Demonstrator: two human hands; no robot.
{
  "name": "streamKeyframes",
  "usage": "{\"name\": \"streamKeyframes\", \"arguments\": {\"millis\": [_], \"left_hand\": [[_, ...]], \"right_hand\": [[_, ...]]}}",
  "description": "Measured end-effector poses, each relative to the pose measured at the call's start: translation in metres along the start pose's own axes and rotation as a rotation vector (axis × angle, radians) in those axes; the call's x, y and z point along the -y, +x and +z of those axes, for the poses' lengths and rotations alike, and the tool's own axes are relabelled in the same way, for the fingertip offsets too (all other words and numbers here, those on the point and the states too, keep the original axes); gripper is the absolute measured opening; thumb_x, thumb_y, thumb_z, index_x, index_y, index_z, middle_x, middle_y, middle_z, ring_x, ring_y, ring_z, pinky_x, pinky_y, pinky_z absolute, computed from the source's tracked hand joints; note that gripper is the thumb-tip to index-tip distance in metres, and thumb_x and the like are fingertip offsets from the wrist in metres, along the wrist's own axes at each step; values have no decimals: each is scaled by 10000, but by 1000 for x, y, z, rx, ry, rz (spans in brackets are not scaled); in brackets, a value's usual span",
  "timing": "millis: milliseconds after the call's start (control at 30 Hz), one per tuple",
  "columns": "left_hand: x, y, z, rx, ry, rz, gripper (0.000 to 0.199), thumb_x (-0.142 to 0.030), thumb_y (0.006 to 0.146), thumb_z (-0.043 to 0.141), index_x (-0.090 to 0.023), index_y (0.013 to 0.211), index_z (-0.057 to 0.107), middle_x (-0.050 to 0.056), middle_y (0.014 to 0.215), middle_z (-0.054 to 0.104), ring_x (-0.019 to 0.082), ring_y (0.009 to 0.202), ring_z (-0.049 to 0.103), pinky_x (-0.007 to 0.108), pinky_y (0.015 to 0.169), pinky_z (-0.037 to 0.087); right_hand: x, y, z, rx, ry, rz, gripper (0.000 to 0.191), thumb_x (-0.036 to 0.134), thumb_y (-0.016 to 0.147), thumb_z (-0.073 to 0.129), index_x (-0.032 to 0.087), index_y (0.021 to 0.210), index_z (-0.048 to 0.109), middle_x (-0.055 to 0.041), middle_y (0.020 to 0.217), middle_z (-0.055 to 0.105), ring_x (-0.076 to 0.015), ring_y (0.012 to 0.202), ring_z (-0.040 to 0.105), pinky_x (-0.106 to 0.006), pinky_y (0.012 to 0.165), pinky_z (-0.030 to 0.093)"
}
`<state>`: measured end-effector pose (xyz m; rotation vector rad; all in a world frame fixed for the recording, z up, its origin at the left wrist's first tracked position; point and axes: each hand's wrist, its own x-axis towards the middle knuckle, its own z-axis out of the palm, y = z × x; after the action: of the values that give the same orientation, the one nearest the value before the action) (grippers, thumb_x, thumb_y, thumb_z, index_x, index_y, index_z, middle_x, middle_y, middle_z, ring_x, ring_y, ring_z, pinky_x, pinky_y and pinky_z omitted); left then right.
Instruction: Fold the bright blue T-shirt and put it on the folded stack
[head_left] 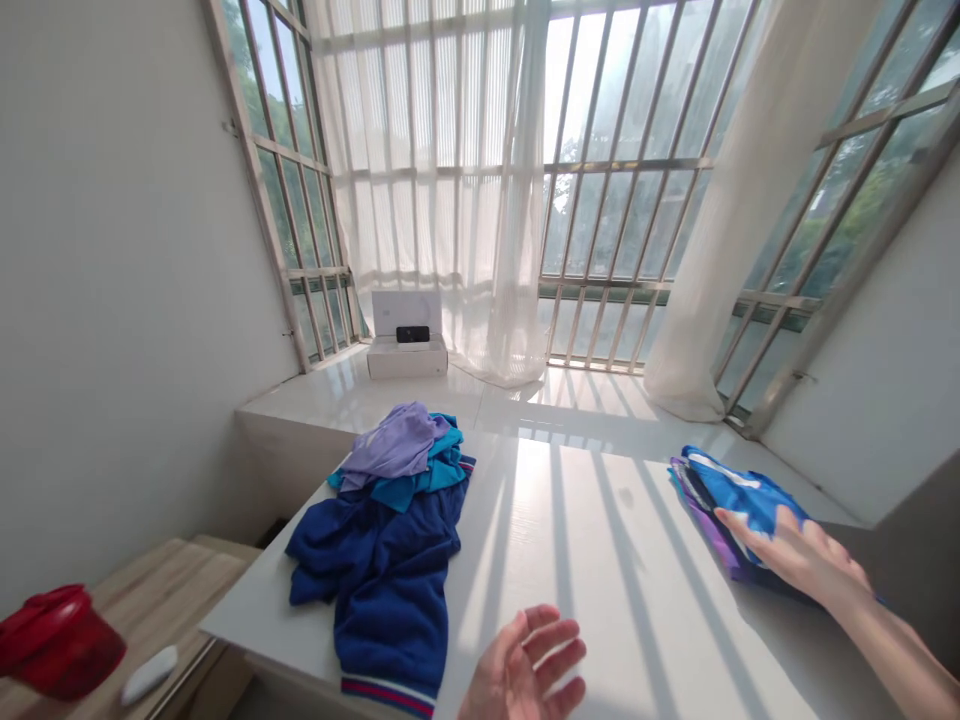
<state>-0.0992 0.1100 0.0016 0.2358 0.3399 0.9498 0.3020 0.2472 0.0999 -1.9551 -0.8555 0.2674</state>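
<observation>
My right hand (806, 550) rests on top of a stack of folded clothes (739, 490) at the table's right side, its fingers spread out over the blue garment on top. Purple, dark and teal layers show along the stack's left edge. Near the front edge my left hand (525, 665) is held palm up above the white table (600, 600), fingers apart and holding nothing. To its left lie crumpled navy shorts (390, 590) with a striped band at the hem. A lavender garment (397, 440) and a teal garment (409, 490) are heaped on them.
A white box (407, 362) with a small black device (412, 334) stands on the window ledge at the back. Sheer curtains (480, 200) hang before barred windows. At lower left, a red bag-like item (60, 645) and a white object (150, 675) sit on a wooden surface.
</observation>
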Motion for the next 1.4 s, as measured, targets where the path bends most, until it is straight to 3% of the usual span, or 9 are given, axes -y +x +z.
{"name": "streamKeyframes", "arguments": {"millis": [167, 333, 533, 667, 767, 967, 1167, 1267, 1400], "left_hand": [[3, -11, 14, 48, 161, 75, 336, -519, 928, 645, -250, 1103, 745, 84, 1236, 720, 257, 1208, 630, 375, 973, 465], [-47, -46, 58, 167, 1065, 332, 304, -441, 942, 660, -222, 1147, 706, 105, 1239, 697, 272, 1213, 618, 388, 1039, 471], [-178, -24, 71, -394, 1965, 903, 159, -284, 951, 547, -222, 1016, 679, 66, 1090, 728, 252, 1074, 653, 391, 979, 510], [-234, 18, 60, -840, 2307, 869, 208, -262, 959, 534, -197, 1103, 669, 102, 1162, 710, 279, 1110, 647, 387, 954, 522], [-253, 41, 58, -1032, 2385, 780, 341, -379, 952, 583, -172, 1219, 625, 145, 1180, 692, 319, 1109, 646, 413, 927, 522], [-261, 63, 55, -1164, 2349, 636, 381, -418, 911, 634, -161, 1193, 635, 173, 1120, 711, 350, 1083, 665, 434, 900, 513], [-255, 51, 71, -1163, 2135, 778, 258, -342, 967, 501, -183, 1037, 691, 140, 964, 754, 314, 968, 715, 382, 831, 528], [-233, 39, 100, -1026, 2028, 926, 303, -355, 994, 439, -158, 1059, 660, 126, 977, 758, 264, 948, 719, 331, 831, 535], [-167, 30, 142, -600, 1987, 979, 289, -420, 1011, 435, -217, 1068, 633, 19, 943, 766, 158, 831, 728, 222, 757, 553]], "right_hand": [[-49, 4, 16, -42, -273, -299, 641, 611, 542, 844, 169, 991, 730, -418, 1341, 542, -574, 1375, 398, -681, 1012, 287], [-61, 17, 19, -134, -425, -437, 770, 756, 626, 663, 147, 1092, 739, -384, 1176, 636, -616, 1200, 532, -745, 877, 391], [0, -56, 47, -221, -139, -979, 545, 568, 920, 506, 168, 1274, 618, -234, 1359, 598, -419, 1340, 509, -588, 1099, 404], [48, -117, 83, -108, 66, -1161, 321, 385, 988, 505, 187, 1222, 600, -175, 1201, 680, -324, 1123, 650, -538, 981, 519], [52, -141, 107, -10, 135, -1204, 208, 282, 993, 512, 216, 1166, 608, -128, 1114, 706, -276, 1041, 678, -462, 891, 567], [28, -152, 123, 201, 157, -1195, 126, 231, 983, 514, 231, 1038, 627, -68, 978, 725, -237, 943, 705, -387, 809, 585], [34, -158, 114, 283, 232, -1123, 166, 270, 993, 490, 233, 986, 651, -65, 923, 724, -240, 881, 693, -392, 788, 558], [45, -165, 109, 421, 317, -970, 251, 381, 993, 491, 230, 913, 675, -72, 867, 720, -247, 825, 683, -393, 760, 539], [63, -180, 97, 906, 550, -588, 404, 588, 920, 575, 223, 841, 729, -82, 837, 744, -248, 801, 691, -371, 744, 546]]}}
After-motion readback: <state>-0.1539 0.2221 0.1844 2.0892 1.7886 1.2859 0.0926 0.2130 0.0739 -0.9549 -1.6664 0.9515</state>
